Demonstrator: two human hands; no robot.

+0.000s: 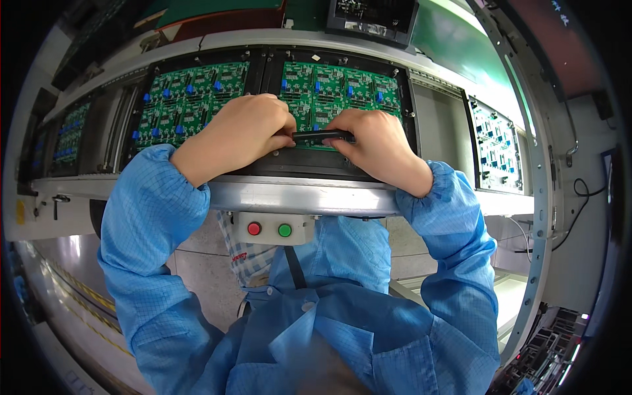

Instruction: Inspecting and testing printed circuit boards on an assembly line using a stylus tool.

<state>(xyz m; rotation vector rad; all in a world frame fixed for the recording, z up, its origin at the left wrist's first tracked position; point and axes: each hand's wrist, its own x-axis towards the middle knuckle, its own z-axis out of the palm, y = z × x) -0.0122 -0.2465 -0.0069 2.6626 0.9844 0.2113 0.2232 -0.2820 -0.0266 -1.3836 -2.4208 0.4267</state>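
A slim black bar [319, 135] spans the gap between my two hands, above the near edge of a green circuit board panel [309, 99]. My left hand [234, 135] is closed, its thumb and fingers pinching the bar's left end. At the other end, my right hand [382, 145] is closed on the bar with bent fingers. Small blue parts stand on the panel, which lies in a black carrier frame [296, 161]. I cannot tell whether the bar touches the panel or the frame. My hands hide some of the boards.
Left of it, a second green panel [230, 76] sits in a similar carrier. Another panel in a carrier [497, 148] is at the right, and more boards [69, 135] are at far left. A metal rail [303, 196] runs along the front, above a box with red and green buttons [299, 229].
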